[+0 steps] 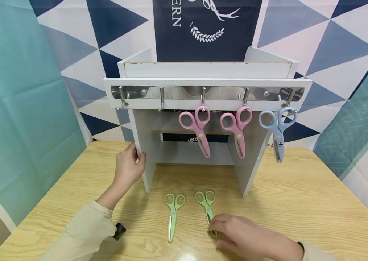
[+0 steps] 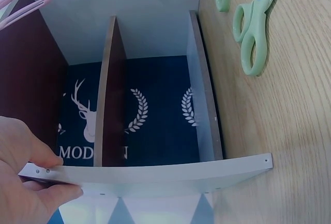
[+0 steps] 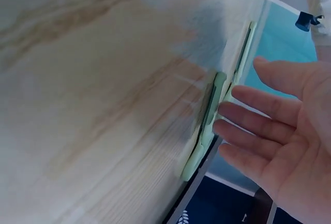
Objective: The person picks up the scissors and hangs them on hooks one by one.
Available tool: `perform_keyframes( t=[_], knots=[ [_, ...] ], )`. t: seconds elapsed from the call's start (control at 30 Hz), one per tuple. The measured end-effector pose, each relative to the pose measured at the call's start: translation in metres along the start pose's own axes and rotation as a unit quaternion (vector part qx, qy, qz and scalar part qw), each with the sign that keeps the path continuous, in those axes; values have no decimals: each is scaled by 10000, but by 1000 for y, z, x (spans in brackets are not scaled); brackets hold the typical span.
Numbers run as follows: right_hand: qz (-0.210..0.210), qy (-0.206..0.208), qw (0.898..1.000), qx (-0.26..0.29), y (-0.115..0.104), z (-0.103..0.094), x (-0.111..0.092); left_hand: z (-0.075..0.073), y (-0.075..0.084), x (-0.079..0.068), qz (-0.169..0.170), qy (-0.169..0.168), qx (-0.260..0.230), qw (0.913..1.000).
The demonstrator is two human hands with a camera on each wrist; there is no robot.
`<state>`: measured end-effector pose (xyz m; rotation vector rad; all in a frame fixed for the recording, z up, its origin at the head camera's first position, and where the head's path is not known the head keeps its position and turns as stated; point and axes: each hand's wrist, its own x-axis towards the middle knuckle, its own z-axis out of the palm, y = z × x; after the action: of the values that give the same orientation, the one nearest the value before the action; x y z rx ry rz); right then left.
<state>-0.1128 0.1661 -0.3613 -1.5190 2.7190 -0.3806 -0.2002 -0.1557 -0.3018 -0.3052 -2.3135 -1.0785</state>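
My left hand (image 1: 129, 165) pinches the front edge of the white shelf's left side panel (image 1: 139, 145) between thumb and fingers. Over the blade end of one pair of green scissors (image 1: 207, 206) hovers my right hand (image 1: 236, 233); in the right wrist view its fingers (image 3: 258, 123) are extended, fingertips right at the scissors. A second pair of green scissors (image 1: 173, 214) lies to the left, blades toward me. On the metal hook rail (image 1: 177, 92) hang two pairs of pink scissors, one left (image 1: 200, 130) and one right (image 1: 237, 130), and blue scissors (image 1: 277, 132) at the far right.
The rail is fixed across the front of the white shelf (image 1: 203, 70), which stands on a wood-grain table (image 1: 301, 203). Two hooks at the left, one of them the outermost hook (image 1: 122, 97), carry nothing. Behind hangs a triangle-patterned cloth (image 1: 118, 21); a teal cloth (image 1: 24, 90) is at left.
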Motion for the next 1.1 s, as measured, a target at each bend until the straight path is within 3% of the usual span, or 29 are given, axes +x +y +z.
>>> perform_keyframes(
  t=[0.27,0.47,0.7,1.1],
  knots=[
    [885,101,9958,-192,3,2,9,0,-1,0,-46,-11,34,10000],
    [1239,350,9904,-495,3,7,13,0,0,-2,-57,-24,37,10000],
    [1759,287,9822,-587,0,11,24,0,-1,-1,-24,-4,16,10000],
    [1984,251,9775,-674,4,13,27,0,0,-1,-29,-6,-6,10000]
  ],
)
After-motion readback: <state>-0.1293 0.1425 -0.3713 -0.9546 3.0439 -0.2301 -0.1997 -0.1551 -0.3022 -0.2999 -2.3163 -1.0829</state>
